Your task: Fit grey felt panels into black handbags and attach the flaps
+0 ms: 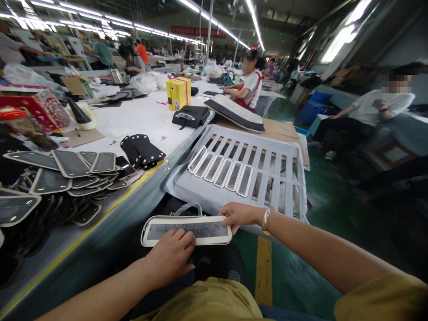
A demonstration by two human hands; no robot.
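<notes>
A long panel (207, 229) with a grey face and a pale rim lies across my lap, part of a bag with a clear-wrapped handle (189, 207) behind it. My right hand (234, 215) pinches the panel's right end, thumb on the near side. Across the panel's lower left edge rests my left hand (172, 252), fingers curled onto the grey face; whether it grips is hard to tell. Several similar narrow panels (223, 172) lie in a row on a slatted grey rack (284, 178) beyond my hands.
Several dark panels with pale rims (50, 178) pile up on the left table (150, 178). Black pieces (142, 150), a black bag (190, 117) and a yellow box (179, 93) stand further back. One person (249, 84) works beyond the rack; another (371, 107) sits at right.
</notes>
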